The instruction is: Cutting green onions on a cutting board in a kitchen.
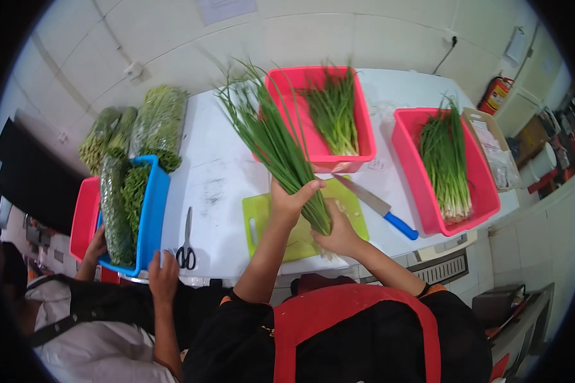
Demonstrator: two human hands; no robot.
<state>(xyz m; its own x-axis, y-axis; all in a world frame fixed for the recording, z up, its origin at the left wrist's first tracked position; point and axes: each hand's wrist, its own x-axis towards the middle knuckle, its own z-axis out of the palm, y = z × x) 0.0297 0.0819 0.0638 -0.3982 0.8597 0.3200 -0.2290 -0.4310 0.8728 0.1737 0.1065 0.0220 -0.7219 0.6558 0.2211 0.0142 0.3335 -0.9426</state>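
A bunch of green onions [282,139] is held in both hands above the table, its leaf tips pointing up and left. My left hand [290,198] wraps around the middle of the stalks. Lower down, my right hand [338,230] grips the root end, which its fingers partly hide. Beneath them lies a lime-green cutting board [258,206] with some pale trimmings on it. A kitchen knife with a blue handle [400,225] rests to the right, its tip at the board's upper edge. Behind the board, a pink bin [287,86] contains more green onions [335,115].
At right, another pink bin [484,201] holds green onions [443,167], beside a beige basket [512,163]. Black-handled scissors [186,253] lie left of the board. Wrapped greens [158,119] sit at the back left. A co-worker's hand [164,273] is near a blue bin [157,201] of greens.
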